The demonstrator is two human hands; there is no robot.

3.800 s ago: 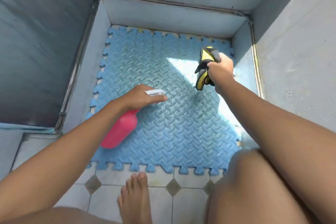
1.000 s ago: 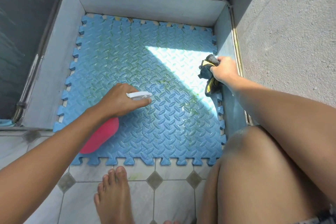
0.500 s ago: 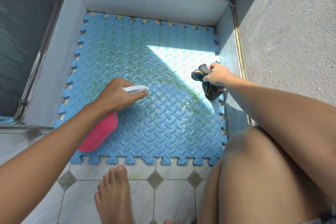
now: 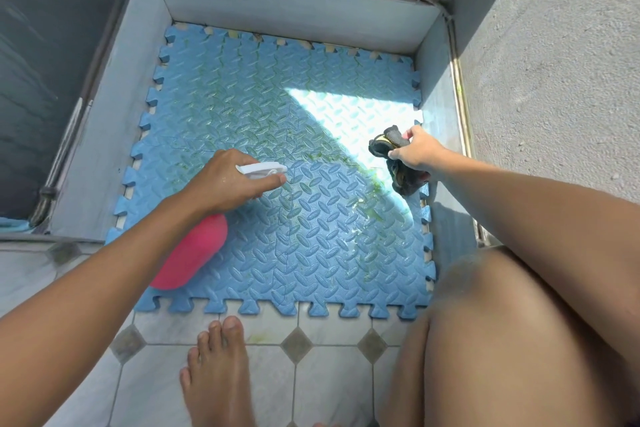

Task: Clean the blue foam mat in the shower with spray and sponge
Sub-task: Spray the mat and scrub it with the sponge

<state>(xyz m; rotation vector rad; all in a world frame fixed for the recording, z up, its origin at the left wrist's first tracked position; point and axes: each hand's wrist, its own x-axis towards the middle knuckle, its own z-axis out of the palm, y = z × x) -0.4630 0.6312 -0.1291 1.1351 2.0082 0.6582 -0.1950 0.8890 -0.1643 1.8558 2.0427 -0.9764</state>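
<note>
Head view, single camera, looking down.

Mat (image 4: 311, 246): blue foam, interlocking toothed edges, diamond-plate texture. It lies flat on the shower floor, boxed in by low grey walls (image 4: 294, 7) on its far, left and right sides. The near edge meets the tiled floor (image 4: 329, 374). Green smears (image 4: 249, 107) run over the far half of the mat and along a diagonal toward its right edge. A bright sun patch (image 4: 356, 114) covers the far right part of the mat. The surface near the right edge looks wet.

Left hand (image 4: 225, 184): above the mat's left-centre, fingers curled round the neck of the spray bottle (image 4: 190, 253). One finger lies under the white nozzle (image 4: 263, 170), which points toward the mat's right side. The pink body angles back toward the near left corner of the mat. Whether the bottle touches the mat cannot be told.

Right hand (image 4: 417, 151): at the mat's right edge, fingers closed on the sponge (image 4: 407, 180). It is dark with a bit of yellow, bunched in the grip, part hanging below the hand. Contact between sponge and mat is unclear.

A bare foot (image 4: 218, 374) rests on the tiles just off the mat's near edge. A bent knee (image 4: 502, 322) is by the near right corner.
</note>
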